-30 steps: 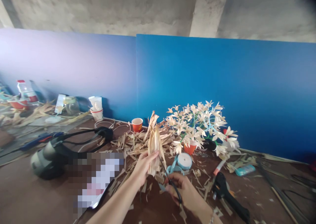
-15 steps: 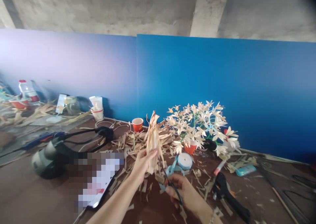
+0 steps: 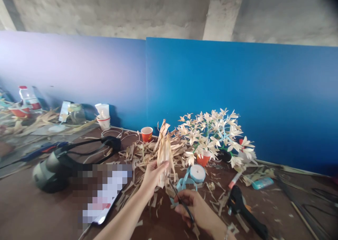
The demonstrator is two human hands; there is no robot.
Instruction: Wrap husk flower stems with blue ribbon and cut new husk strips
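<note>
Upright in my left hand [image 3: 154, 174] is a dried corn husk [image 3: 164, 152], pinched near its lower part between thumb and fingers. My right hand [image 3: 191, 206] is closed around a pair of dark-handled scissors [image 3: 182, 202]. Their blades point up and left toward the husk's lower end; I cannot tell whether they touch it. Just beyond my right hand lie a roll of light blue ribbon [image 3: 197, 173] and a loose loop of the same ribbon [image 3: 185, 184]. Husk scraps [image 3: 142, 153] are scattered around and behind both hands.
Cream husk flowers [image 3: 211, 134] stand in an orange cup [image 3: 203, 159]. A black glue gun [image 3: 245, 210] lies at right. To the left are a phone [image 3: 108, 197] and a dark strapped device [image 3: 58, 169]. A paper cup [image 3: 146, 134] stands near the blue partition [image 3: 237, 78].
The husk in my left hand has shifted slightly, its upper part now lower and spread apart from the pieces behind. My right hand with the scissors has moved a little left and down.
</note>
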